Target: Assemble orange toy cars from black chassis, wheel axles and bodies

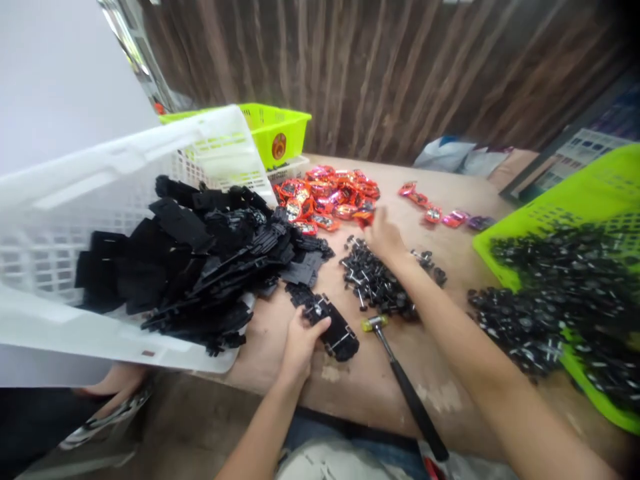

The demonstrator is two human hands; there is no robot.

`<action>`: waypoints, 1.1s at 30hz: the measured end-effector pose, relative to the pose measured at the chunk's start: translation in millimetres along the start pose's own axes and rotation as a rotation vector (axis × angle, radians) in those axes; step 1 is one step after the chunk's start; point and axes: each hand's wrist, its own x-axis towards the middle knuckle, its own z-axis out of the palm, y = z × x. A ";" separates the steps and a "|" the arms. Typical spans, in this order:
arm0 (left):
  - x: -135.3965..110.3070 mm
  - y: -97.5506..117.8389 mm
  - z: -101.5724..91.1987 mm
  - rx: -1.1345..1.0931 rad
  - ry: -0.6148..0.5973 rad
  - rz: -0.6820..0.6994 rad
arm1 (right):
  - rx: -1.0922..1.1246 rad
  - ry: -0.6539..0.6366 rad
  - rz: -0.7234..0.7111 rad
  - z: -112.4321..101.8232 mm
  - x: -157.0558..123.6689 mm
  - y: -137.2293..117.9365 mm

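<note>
My left hand [299, 341] grips a black toy car chassis [341, 335] near the table's front edge, thumb on top. Small metal parts show on the chassis's upturned face. Farther out, my right hand [386, 239] is blurred, with its fingers closed on an orange-red toy car body [364, 219] at the near edge of a pile of shiny car bodies [330, 193]. Below that hand lies a heap of black wheels on metal axles [367, 277]. A hammer [407, 387] with a yellow head and black handle rests between my forearms.
A tipped white basket [200, 360] on the left spills black chassis [200, 247]. A tilted lime-green basket [545, 213] on the right spills wheel axles [530, 320]. Another green basket [285, 133] stands behind. Several car bodies [433, 215] lie in a row at the back right.
</note>
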 end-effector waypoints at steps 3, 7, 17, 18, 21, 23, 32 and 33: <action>1.8 2.3 1.9 0.073 -0.019 0.005 | -0.003 -0.010 0.227 -12.6 -99.2 7.3; -0.2 -4.5 8.2 -0.004 -0.101 -0.124 | -0.130 -0.089 0.421 -0.6 -228.6 8.6; -22.8 -29.9 45.3 0.084 -0.339 -0.280 | 0.237 -0.029 0.685 9.0 -287.3 16.3; -26.6 -32.6 48.4 0.092 -0.352 -0.263 | 0.341 0.017 0.717 2.8 -285.3 9.3; -38.1 -41.4 57.3 0.083 -0.407 -0.218 | 0.563 0.069 0.664 -11.1 -279.9 -20.3; -44.1 -46.7 61.7 0.073 -0.430 -0.194 | 0.559 0.034 0.573 -13.5 -276.8 -37.7; -50.0 -45.1 60.0 0.031 -0.435 -0.235 | 0.543 0.030 0.498 -3.6 -270.7 -48.8; -50.8 -43.6 59.3 0.023 -0.453 -0.224 | 0.538 0.047 0.498 -4.0 -270.6 -50.4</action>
